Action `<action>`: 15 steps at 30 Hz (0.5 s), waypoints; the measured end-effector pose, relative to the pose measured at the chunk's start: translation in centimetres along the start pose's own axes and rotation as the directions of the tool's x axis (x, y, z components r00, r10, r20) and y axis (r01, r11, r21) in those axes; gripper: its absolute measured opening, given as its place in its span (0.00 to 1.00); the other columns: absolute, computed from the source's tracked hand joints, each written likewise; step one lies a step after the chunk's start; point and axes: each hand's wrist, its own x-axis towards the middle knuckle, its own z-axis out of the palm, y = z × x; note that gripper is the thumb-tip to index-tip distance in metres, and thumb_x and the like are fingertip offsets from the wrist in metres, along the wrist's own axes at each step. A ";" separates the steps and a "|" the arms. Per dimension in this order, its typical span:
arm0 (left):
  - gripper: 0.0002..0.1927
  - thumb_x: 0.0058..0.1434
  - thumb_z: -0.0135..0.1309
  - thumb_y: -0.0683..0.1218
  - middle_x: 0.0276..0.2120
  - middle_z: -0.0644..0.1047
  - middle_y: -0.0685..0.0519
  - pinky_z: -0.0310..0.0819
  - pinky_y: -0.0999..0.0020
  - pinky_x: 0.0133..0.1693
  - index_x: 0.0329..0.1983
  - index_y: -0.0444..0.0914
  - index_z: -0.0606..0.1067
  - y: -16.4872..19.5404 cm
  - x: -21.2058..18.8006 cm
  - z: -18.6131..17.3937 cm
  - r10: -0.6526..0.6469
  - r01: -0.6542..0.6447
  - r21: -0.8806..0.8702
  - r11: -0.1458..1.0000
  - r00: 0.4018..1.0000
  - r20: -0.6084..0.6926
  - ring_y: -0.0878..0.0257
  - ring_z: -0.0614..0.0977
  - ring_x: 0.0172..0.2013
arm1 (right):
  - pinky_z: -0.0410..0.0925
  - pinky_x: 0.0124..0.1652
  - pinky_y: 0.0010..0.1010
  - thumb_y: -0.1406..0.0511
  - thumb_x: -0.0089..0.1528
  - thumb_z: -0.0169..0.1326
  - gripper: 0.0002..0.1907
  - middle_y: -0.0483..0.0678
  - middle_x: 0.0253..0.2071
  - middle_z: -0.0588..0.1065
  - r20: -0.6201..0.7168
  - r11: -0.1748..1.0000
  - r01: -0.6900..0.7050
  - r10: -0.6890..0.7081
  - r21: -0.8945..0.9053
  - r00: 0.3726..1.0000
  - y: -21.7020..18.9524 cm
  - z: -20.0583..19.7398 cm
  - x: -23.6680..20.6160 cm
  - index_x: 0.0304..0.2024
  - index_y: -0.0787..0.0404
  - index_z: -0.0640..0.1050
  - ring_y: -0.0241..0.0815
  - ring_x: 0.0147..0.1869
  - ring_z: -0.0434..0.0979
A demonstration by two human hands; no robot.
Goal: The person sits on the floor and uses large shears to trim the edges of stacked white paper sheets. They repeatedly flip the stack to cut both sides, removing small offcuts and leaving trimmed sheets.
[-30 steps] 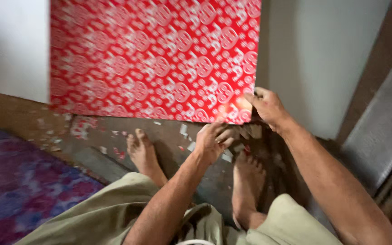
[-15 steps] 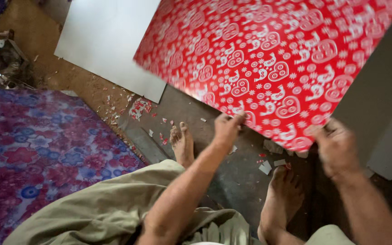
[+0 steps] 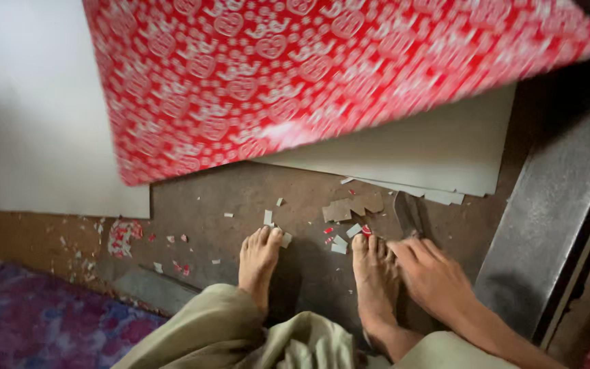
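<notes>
One red patterned sheet (image 3: pixel 308 82), blurred, tilted over the floor (image 3: pixel 240 198) and over a stack of pale boards (image 3: pixel 445 150); a second pale board (image 3: pixel 29 116) at left. Two bare feet (image 3: pixel 259 260) among many small paper scraps (image 3: pixel 339 208). One right hand (image 3: pixel 431 273) only, fingers (image 3: pixel 408 249) loosely spread, gripping nothing, resting beside the right foot near a dark knife-like tool (image 3: pixel 408 212). Left hand out of view. Half a second earlier, both hands up at the sheet's lower edge; now released, right hand down.
</notes>
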 end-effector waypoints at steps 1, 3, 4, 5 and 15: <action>0.17 0.64 0.51 0.43 0.49 0.76 0.50 0.72 0.52 0.54 0.57 0.45 0.70 -0.1 0.3 0.0 -0.028 0.024 0.078 0.997 0.999 0.046 0.50 0.78 0.55 | 0.71 0.52 0.41 0.65 0.58 0.52 0.24 0.46 0.56 0.73 0.137 0.994 0.032 -0.017 -0.104 0.990 0.7 0.1 -1.3 0.58 0.55 0.72 0.49 0.60 0.74; 0.14 0.64 0.54 0.48 0.45 0.76 0.49 0.72 0.50 0.50 0.52 0.45 0.70 -0.4 1.4 -0.6 -0.032 0.016 0.115 0.993 0.991 0.131 0.48 0.78 0.52 | 0.66 0.54 0.44 0.61 0.55 0.54 0.34 0.50 0.62 0.67 0.362 0.962 0.185 -0.102 -0.202 0.927 2.3 -0.1 -4.0 0.65 0.54 0.67 0.54 0.64 0.68; 0.14 0.63 0.56 0.51 0.44 0.76 0.49 0.71 0.49 0.48 0.50 0.45 0.70 0.0 2.2 -1.3 -0.042 0.020 0.129 0.991 0.985 0.165 0.48 0.78 0.50 | 0.62 0.55 0.47 0.57 0.55 0.56 0.38 0.55 0.64 0.64 0.452 0.936 0.292 -0.177 -0.197 0.874 3.0 -0.8 -5.4 0.68 0.54 0.64 0.58 0.66 0.65; 0.14 0.62 0.56 0.51 0.43 0.77 0.50 0.72 0.48 0.46 0.48 0.45 0.70 0.8 3.2 -2.0 -0.064 0.039 0.136 0.990 0.981 0.183 0.48 0.78 0.48 | 0.58 0.60 0.50 0.52 0.64 0.53 0.35 0.50 0.66 0.64 0.660 0.980 0.166 -0.056 -0.106 0.749 4.0 -1.9 -6.6 0.72 0.51 0.61 0.55 0.70 0.62; 0.13 0.67 0.54 0.50 0.41 0.79 0.44 0.80 0.54 0.43 0.45 0.34 0.71 -7.8 16.0 -2.5 -0.174 0.750 -0.474 -0.461 0.447 0.877 0.53 0.83 0.41 | 0.74 0.44 0.39 0.55 0.67 0.59 0.29 0.58 0.47 0.79 -0.039 0.764 -0.607 0.628 0.218 0.777 13.7 -9.2 3.0 0.63 0.67 0.73 0.50 0.44 0.82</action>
